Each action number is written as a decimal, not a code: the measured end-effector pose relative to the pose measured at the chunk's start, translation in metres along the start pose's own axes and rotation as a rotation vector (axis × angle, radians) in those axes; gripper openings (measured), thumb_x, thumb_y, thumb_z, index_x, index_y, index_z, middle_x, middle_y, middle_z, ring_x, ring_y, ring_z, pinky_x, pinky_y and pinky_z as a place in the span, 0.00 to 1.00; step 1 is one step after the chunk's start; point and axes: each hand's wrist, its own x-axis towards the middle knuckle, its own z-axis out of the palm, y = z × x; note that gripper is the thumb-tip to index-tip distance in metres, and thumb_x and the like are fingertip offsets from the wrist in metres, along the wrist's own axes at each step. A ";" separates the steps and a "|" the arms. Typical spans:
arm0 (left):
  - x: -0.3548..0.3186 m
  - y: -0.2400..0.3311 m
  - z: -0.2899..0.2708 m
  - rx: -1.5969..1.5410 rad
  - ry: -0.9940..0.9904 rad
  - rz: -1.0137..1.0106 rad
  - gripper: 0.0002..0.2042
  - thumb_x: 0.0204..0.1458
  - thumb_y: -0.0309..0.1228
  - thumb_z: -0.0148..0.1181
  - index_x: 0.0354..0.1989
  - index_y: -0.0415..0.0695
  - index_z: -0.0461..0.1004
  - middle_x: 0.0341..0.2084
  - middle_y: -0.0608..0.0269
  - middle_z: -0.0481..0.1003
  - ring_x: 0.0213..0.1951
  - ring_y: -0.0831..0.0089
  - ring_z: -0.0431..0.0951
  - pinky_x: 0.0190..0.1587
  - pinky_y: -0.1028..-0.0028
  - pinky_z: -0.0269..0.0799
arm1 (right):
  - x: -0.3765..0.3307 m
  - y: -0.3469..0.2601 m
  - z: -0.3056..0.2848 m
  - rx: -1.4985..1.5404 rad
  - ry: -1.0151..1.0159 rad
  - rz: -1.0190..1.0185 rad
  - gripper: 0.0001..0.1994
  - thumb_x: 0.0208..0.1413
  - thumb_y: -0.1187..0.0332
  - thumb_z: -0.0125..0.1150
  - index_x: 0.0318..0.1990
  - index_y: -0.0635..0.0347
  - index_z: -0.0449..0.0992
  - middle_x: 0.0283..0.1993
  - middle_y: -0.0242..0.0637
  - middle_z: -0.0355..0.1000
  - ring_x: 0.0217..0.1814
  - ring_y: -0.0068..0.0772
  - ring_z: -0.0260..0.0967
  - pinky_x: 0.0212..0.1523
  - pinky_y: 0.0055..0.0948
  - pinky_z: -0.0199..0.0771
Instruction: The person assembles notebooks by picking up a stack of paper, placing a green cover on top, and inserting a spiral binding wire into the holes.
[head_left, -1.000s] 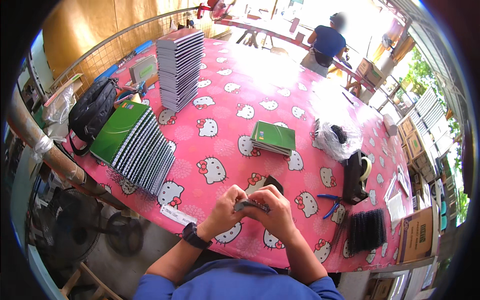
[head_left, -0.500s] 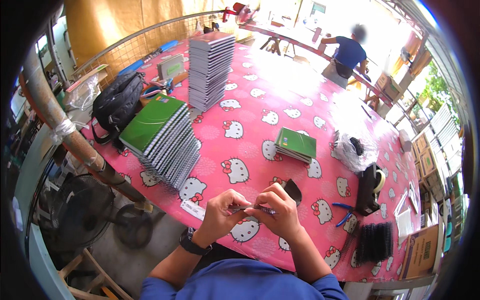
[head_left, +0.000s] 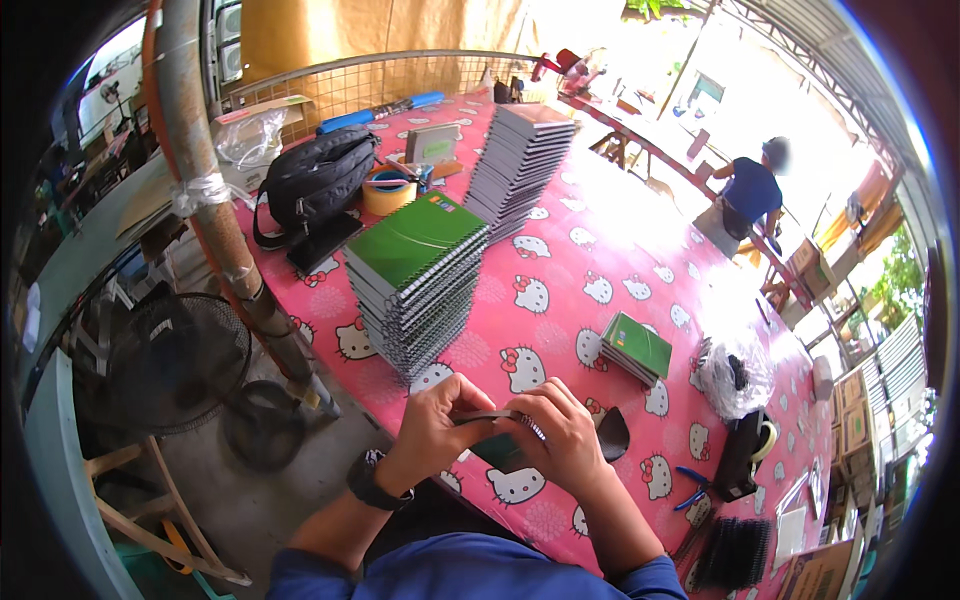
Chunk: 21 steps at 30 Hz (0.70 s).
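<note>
Close to my body, over the near table edge, both hands pinch a thin notebook (head_left: 502, 453) seen nearly edge-on, a wire coil showing along its edge. My left hand (head_left: 436, 428) grips the left part, thumb beneath and fingers above. My right hand (head_left: 556, 432) closes on the coil end, hiding part of it. Just ahead and left stands a stack of green spiral notebooks (head_left: 415, 245). A few unbound-looking green notebooks (head_left: 637, 347) lie ahead to the right. A dark curved object (head_left: 613, 434) rests beside my right hand.
Right side: blue-handled pliers (head_left: 692, 487), a black tape dispenser (head_left: 742, 458), black binding coils (head_left: 735, 553), a clear plastic bag (head_left: 735, 380). Farther left: a tall notebook stack (head_left: 520, 165), a black bag (head_left: 318, 180), a rusty post (head_left: 205, 180), a fan (head_left: 165, 360). A person (head_left: 750, 190) works far off.
My view has turned left, so the table's things sit farther right in the picture. Both hands still hold the notebook, which now shows more of its dark surface below my fingers.
</note>
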 end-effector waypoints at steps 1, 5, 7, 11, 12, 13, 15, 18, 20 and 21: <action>0.001 0.002 -0.002 -0.025 0.009 0.010 0.10 0.44 0.24 0.68 0.30 0.39 0.70 0.25 0.65 0.76 0.30 0.83 0.76 0.32 0.80 0.73 | 0.003 -0.001 0.001 0.000 -0.006 -0.011 0.16 0.43 0.73 0.64 0.41 0.62 0.70 0.36 0.38 0.69 0.36 0.41 0.67 0.36 0.36 0.70; -0.001 0.011 -0.009 0.079 0.016 0.046 0.11 0.46 0.25 0.66 0.33 0.38 0.70 0.28 0.63 0.76 0.32 0.81 0.76 0.33 0.79 0.73 | 0.015 -0.003 0.000 -0.040 -0.123 -0.038 0.18 0.42 0.70 0.67 0.42 0.61 0.70 0.37 0.39 0.69 0.38 0.41 0.67 0.38 0.36 0.70; 0.006 0.032 -0.015 0.279 0.018 0.187 0.11 0.47 0.24 0.65 0.35 0.39 0.68 0.30 0.64 0.75 0.32 0.81 0.75 0.34 0.80 0.73 | 0.028 -0.006 -0.004 -0.053 -0.149 -0.028 0.19 0.42 0.70 0.67 0.43 0.62 0.70 0.38 0.40 0.69 0.39 0.43 0.67 0.39 0.38 0.70; 0.040 0.076 -0.044 0.128 0.416 0.591 0.17 0.52 0.28 0.61 0.48 0.39 0.65 0.38 0.62 0.71 0.38 0.78 0.73 0.35 0.78 0.71 | 0.069 -0.041 -0.049 0.045 0.337 -0.185 0.19 0.43 0.66 0.68 0.41 0.63 0.70 0.39 0.44 0.67 0.44 0.46 0.64 0.40 0.44 0.68; 0.052 0.084 -0.051 -0.040 0.511 0.604 0.19 0.52 0.29 0.61 0.51 0.39 0.65 0.40 0.62 0.69 0.41 0.78 0.71 0.36 0.77 0.71 | 0.062 -0.053 -0.051 0.632 0.371 -0.257 0.16 0.44 0.66 0.65 0.38 0.64 0.70 0.37 0.44 0.66 0.42 0.45 0.64 0.40 0.43 0.67; 0.069 0.088 -0.054 -0.059 0.486 0.614 0.19 0.52 0.29 0.61 0.51 0.39 0.65 0.40 0.62 0.69 0.41 0.78 0.71 0.36 0.77 0.71 | 0.053 -0.070 -0.066 0.981 0.321 -0.360 0.12 0.45 0.67 0.62 0.34 0.62 0.68 0.35 0.42 0.65 0.40 0.43 0.64 0.38 0.41 0.66; 0.092 0.079 -0.070 0.255 0.474 0.451 0.20 0.52 0.31 0.60 0.53 0.39 0.66 0.38 0.63 0.69 0.42 0.78 0.71 0.39 0.75 0.71 | 0.045 -0.094 -0.086 1.415 0.168 -0.537 0.06 0.48 0.69 0.56 0.27 0.59 0.66 0.32 0.40 0.63 0.37 0.40 0.64 0.35 0.40 0.64; 0.104 0.055 -0.101 1.182 0.557 0.478 0.15 0.53 0.29 0.58 0.48 0.37 0.70 0.40 0.63 0.70 0.42 0.77 0.71 0.40 0.75 0.72 | 0.066 -0.097 -0.098 1.434 -0.201 -0.848 0.08 0.54 0.69 0.48 0.23 0.54 0.66 0.28 0.34 0.60 0.28 0.31 0.62 0.26 0.30 0.60; 0.106 0.047 -0.115 1.012 0.520 0.479 0.14 0.53 0.28 0.57 0.47 0.36 0.71 0.40 0.62 0.70 0.42 0.76 0.71 0.41 0.75 0.71 | 0.080 -0.093 -0.102 1.320 -0.496 -1.073 0.13 0.60 0.69 0.43 0.21 0.51 0.66 0.26 0.30 0.59 0.21 0.23 0.61 0.18 0.20 0.56; 0.107 0.043 -0.116 0.818 0.479 0.474 0.13 0.53 0.28 0.55 0.46 0.36 0.73 0.41 0.61 0.71 0.43 0.76 0.71 0.43 0.76 0.70 | 0.079 -0.090 -0.102 1.323 -0.499 -1.068 0.13 0.60 0.69 0.43 0.21 0.51 0.66 0.26 0.30 0.59 0.21 0.23 0.61 0.18 0.20 0.56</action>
